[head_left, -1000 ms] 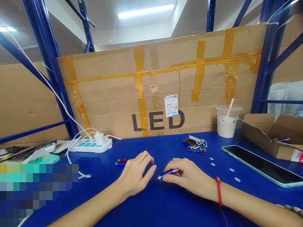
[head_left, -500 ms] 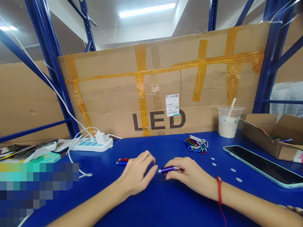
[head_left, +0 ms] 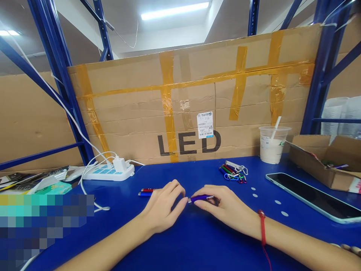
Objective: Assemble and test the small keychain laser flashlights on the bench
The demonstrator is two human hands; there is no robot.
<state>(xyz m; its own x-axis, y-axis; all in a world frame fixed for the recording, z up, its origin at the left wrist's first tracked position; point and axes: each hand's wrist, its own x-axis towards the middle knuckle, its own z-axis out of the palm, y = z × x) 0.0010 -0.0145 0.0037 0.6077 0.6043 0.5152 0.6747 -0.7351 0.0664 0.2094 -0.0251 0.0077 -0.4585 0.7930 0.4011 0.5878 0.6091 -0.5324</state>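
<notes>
R hand [head_left: 225, 203] pinching purple pen [head_left: 200, 198] btwn thumb & fingers, silver end out twd L hand [head_left: 162, 209]. L hand loosely curled, thumb apart from fingers, near pen's end; red pen [head_left: 147, 190] & blue pen [head_left: 144, 194] just beyond, part-hidden.

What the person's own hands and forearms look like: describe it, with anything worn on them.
The left hand and right hand are both ungloved, and no sleeves show. Around the right wrist sits a thin red cord bracelet with a loose red end. No jewellery shows on the left.
</notes>
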